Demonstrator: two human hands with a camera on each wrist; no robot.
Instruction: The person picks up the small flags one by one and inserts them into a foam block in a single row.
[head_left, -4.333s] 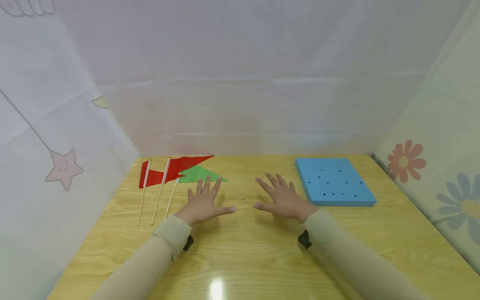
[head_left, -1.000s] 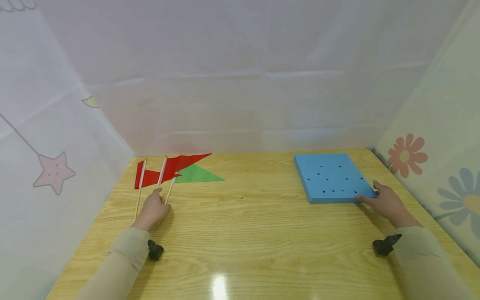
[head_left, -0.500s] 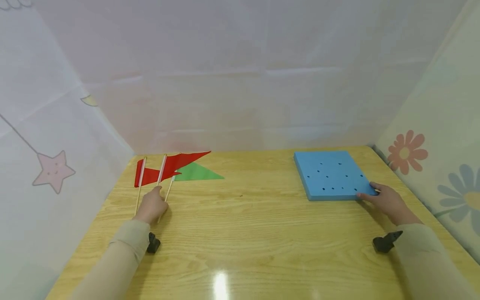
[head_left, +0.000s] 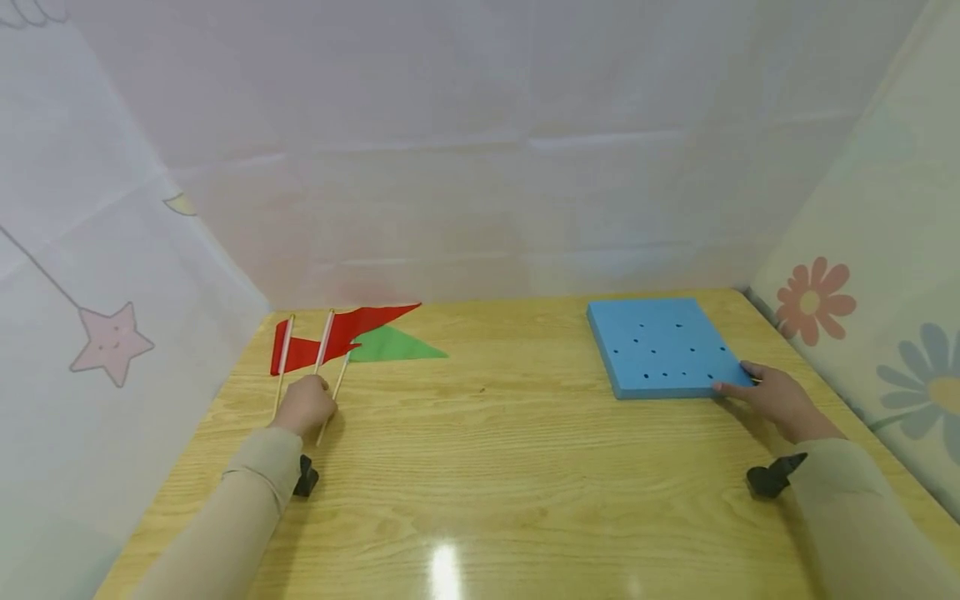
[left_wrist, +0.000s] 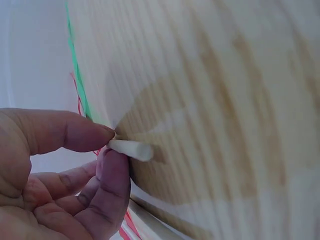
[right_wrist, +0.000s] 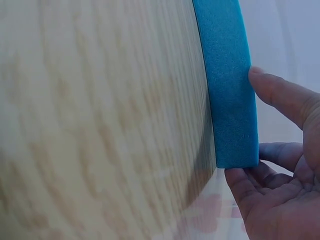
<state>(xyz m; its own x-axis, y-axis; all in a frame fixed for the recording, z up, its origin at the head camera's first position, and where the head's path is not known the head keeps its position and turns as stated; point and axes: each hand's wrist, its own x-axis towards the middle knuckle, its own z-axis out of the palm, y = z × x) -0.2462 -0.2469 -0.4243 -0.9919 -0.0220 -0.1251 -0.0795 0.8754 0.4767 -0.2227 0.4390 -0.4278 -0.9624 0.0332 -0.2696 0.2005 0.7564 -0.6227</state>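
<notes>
Three flags lie at the left of the table: two red flags, one on the left and one in the middle, and a green flag. My left hand pinches the green flag's thin wooden stick between thumb and finger; in the left wrist view the stick's end pokes out past the fingertips. At the right lies a thick blue board with several small holes. My right hand holds its near right corner, thumb on the top edge and other fingers at the side.
The wooden table carries the flags and board near its back edge. Printed cloth walls stand behind and on both sides. A small dark device sits at each wrist.
From spread over the middle, my hands have moved outward, the left to the sticks and the right to the board. The left fingers have since closed on the green flag's stick.
</notes>
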